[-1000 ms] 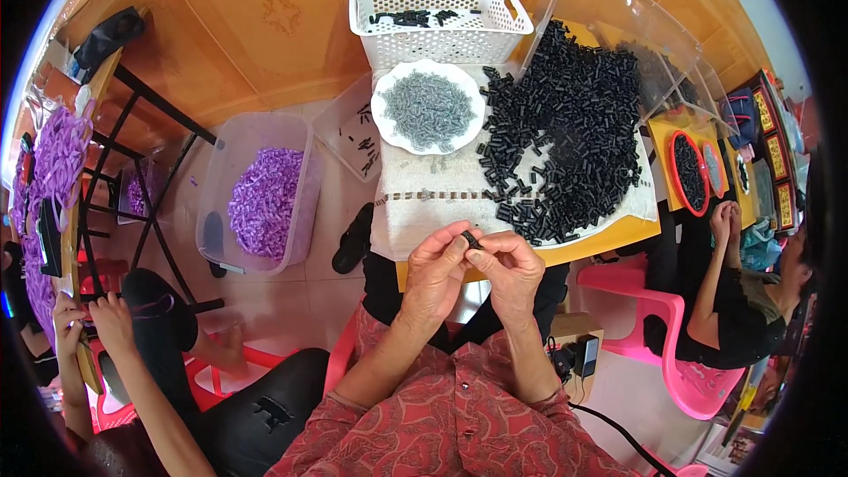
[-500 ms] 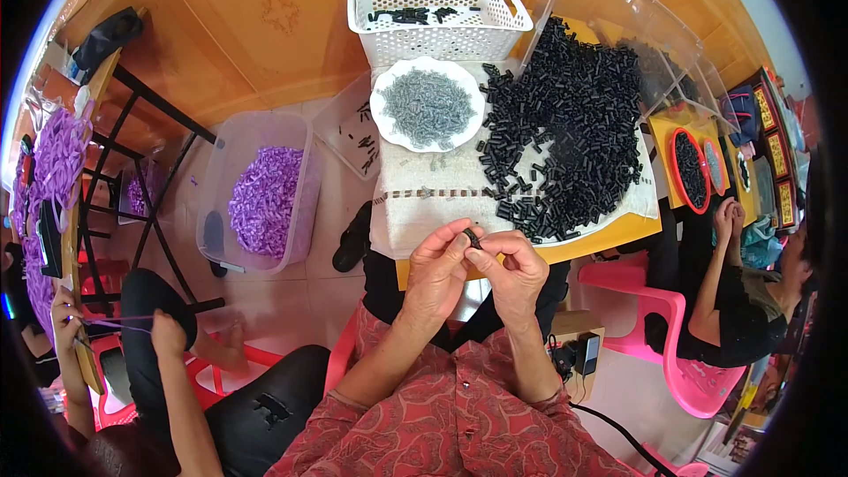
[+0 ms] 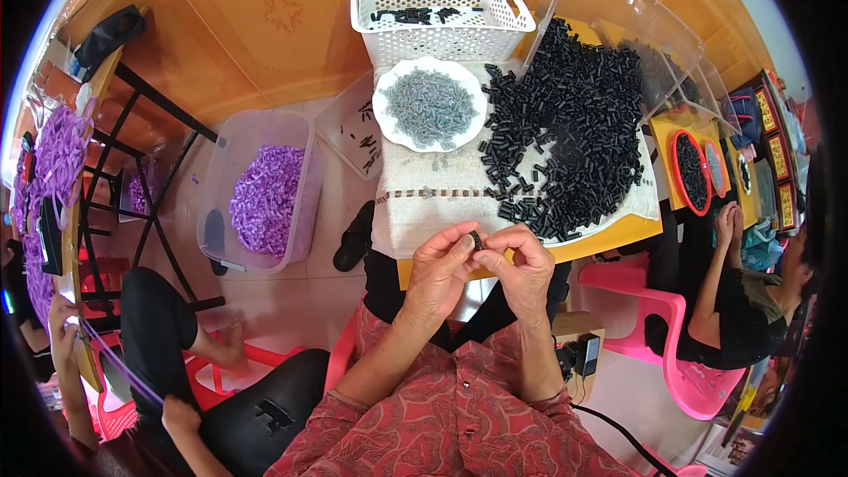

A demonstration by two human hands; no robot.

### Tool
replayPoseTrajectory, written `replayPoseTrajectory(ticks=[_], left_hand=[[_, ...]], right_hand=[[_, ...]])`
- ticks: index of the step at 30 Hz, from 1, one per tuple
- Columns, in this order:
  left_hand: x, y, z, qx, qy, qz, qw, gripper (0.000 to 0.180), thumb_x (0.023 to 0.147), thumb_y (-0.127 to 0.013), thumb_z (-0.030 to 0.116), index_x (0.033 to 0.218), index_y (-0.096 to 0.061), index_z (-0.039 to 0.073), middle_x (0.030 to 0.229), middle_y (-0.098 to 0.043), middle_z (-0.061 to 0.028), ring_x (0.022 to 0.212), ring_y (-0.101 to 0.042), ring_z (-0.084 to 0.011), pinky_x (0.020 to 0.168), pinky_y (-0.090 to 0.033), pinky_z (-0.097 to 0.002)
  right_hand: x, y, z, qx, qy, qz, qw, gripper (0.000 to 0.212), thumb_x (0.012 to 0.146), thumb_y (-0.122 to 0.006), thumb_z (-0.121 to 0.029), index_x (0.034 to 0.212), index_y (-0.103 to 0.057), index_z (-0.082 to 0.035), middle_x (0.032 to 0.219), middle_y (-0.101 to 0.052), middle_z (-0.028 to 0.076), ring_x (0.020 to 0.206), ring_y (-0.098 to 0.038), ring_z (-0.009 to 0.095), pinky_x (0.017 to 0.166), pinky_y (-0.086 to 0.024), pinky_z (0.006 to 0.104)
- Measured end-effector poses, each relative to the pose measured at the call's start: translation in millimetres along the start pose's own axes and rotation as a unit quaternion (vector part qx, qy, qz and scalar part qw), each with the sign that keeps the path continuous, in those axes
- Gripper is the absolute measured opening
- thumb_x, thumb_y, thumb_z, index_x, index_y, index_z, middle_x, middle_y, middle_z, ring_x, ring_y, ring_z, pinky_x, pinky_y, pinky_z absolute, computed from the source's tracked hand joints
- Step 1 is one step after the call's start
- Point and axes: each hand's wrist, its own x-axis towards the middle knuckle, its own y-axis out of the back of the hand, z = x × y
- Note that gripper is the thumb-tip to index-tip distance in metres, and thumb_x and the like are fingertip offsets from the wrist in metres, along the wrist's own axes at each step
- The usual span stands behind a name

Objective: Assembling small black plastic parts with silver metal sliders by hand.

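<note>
My left hand [image 3: 439, 276] pinches a small black tube-like piece [image 3: 478, 240] between thumb and fingertips, just beyond the table's near edge. Close against its right side are the bent fingers of my right hand [image 3: 521, 272]. Its thumb and fingertips come together, and whatever lies between them is too small to make out. Ahead and to the right spreads a large heap of similar black pieces [image 3: 583, 124]. Small clear pieces [image 3: 431, 108] fill a scalloped white plate [image 3: 385, 127] on the pale cloth [image 3: 424, 216].
A perforated white basket [image 3: 442, 41] with some black pieces stands behind the plate. A clear tub [image 3: 305, 185] of purple pieces is on the floor at left. Beside me on the left, a person [image 3: 168, 389] pulls a purple strand; another sits on a pink chair [image 3: 680, 344] at right.
My right fingertips have shifted slightly right, showing more of the black piece in my left hand. The person at left has drawn the purple strand lower.
</note>
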Motion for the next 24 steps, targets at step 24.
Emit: replayPoseTrajectory(ticks=[24], left_hand=[[2,5,-3,-0.058,0.068,-0.069,0.994,0.035,0.093,-0.058,0.004,0.127,-0.053,0.002,0.103,-0.064,-0.0098,0.095,-0.062,-0.0176,0.079,-0.053,-0.0328]], right_hand=[[10,6,-4,-0.122,0.141,-0.047,0.981,0.032,0.068,-0.078,-0.001,0.098,-0.066,0.000,0.084,-0.066,0.010,0.074,-0.061,0.019,0.068,-0.050,0.0291]])
